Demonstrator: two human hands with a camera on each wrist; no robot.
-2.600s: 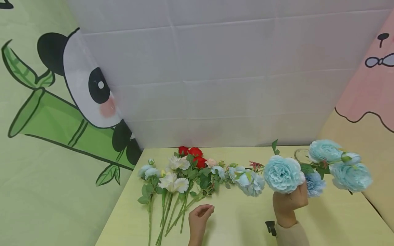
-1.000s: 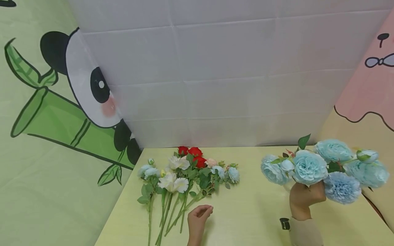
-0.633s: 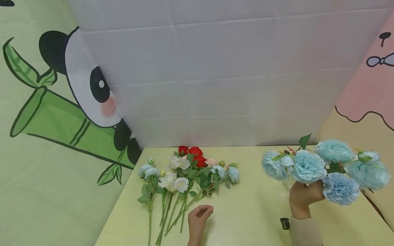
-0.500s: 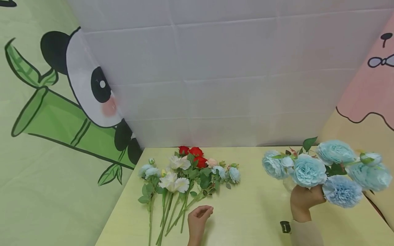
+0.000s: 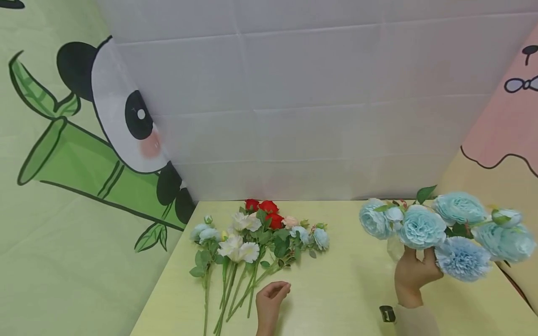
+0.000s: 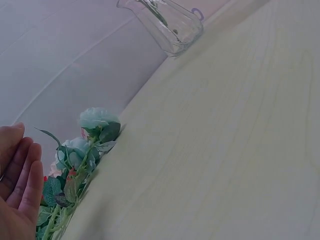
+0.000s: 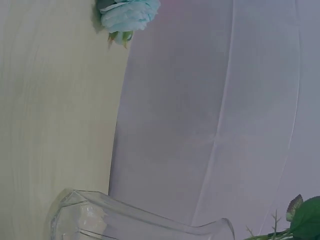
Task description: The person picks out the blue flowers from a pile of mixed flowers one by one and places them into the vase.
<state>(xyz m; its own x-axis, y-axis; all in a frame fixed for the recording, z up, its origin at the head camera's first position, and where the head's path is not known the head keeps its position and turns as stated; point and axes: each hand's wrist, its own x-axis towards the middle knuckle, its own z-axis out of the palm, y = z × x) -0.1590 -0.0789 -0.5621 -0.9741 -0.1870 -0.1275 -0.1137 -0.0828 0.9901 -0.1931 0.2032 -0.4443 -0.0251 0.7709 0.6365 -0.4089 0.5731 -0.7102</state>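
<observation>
R fingers at blue blooms, can't tell grip; L fingers loosely bent; glass jug w/ stems inside.

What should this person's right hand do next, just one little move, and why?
I'd probably ease the right hand gently down and away from the pale blue blooms. The left wrist view shows a green stem inside the glass jug, so the bunch may stand unaided. Go slowly, though: the blooms hide what the hand might be pinching.
</observation>
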